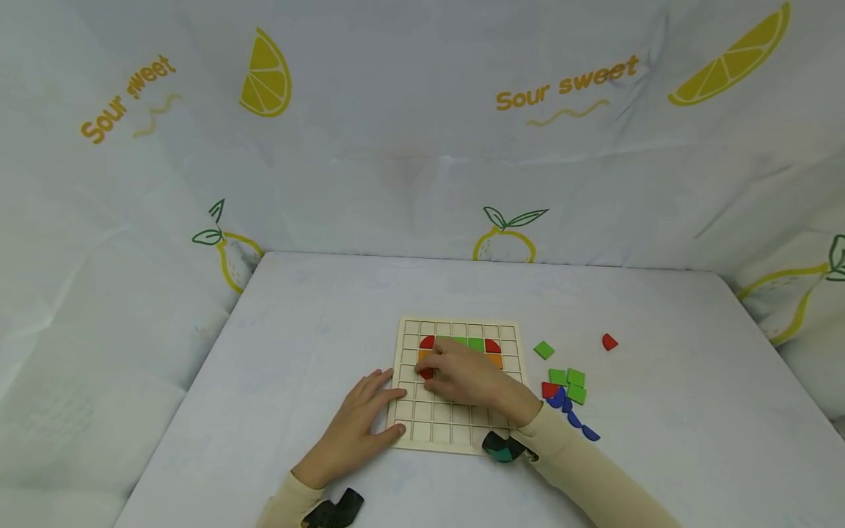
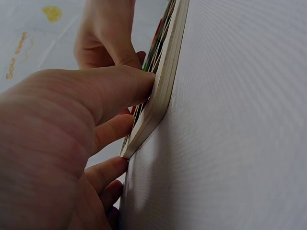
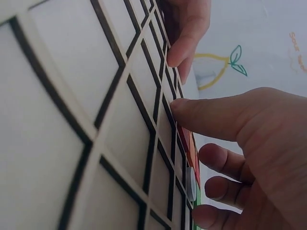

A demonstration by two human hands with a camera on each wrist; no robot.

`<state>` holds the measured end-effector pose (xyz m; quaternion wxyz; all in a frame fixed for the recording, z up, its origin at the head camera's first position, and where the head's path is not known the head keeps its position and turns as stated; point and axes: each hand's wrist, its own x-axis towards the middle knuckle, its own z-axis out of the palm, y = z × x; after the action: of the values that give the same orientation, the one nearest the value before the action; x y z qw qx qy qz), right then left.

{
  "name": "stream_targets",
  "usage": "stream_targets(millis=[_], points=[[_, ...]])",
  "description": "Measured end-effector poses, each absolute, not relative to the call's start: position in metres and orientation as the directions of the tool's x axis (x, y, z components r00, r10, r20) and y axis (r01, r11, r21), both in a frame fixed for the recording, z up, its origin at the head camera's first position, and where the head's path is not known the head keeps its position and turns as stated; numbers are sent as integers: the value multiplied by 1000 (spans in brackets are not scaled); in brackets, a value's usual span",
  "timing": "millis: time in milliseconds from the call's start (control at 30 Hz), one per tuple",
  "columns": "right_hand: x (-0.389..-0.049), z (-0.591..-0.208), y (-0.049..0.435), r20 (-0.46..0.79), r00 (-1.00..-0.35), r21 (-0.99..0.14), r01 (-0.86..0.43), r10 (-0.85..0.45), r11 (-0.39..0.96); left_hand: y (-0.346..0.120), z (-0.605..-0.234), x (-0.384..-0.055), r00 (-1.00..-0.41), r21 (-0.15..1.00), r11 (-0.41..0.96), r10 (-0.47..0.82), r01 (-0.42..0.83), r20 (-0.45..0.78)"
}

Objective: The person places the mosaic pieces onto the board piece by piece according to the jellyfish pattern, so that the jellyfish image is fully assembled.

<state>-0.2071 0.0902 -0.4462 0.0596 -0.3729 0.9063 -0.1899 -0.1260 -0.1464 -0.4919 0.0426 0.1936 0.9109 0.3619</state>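
A pale square grid board (image 1: pixel 432 433) lies on the table, with coloured tiles set in its cells. My left hand (image 1: pixel 359 425) rests at the board's left edge, fingers spread; its thumb (image 2: pixel 139 86) touches the board's side in the left wrist view. Over the board reaches my right hand (image 1: pixel 469 374), thumb and forefinger at a red quarter-circle tile (image 1: pixel 427 373). Other fingers of this hand are curled in the right wrist view. Red corner tiles (image 1: pixel 492 345), green tiles (image 1: pixel 475 343) and an orange tile (image 1: pixel 495 360) show around the hand, which covers part of the pattern.
Right of the board lie loose green squares (image 1: pixel 576 378), a single green square (image 1: pixel 544 350), several blue pieces (image 1: pixel 574 419), and red pieces (image 1: pixel 609 342), one beside the greens. A white cloth printed with lemons (image 1: pixel 265 73) hangs behind the table.
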Motion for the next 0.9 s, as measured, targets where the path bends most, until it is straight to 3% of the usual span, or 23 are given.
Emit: stream_targets(millis=[333, 900], points=[[-202, -436, 109, -35, -808, -486, -500, -588, 717, -143, -492, -126, -927, 666, 678, 372, 312, 55], [-210, -407, 176, 98, -853, -599, -462, -513, 654, -146, -494, -125, -931, 655, 695, 363, 297, 37]])
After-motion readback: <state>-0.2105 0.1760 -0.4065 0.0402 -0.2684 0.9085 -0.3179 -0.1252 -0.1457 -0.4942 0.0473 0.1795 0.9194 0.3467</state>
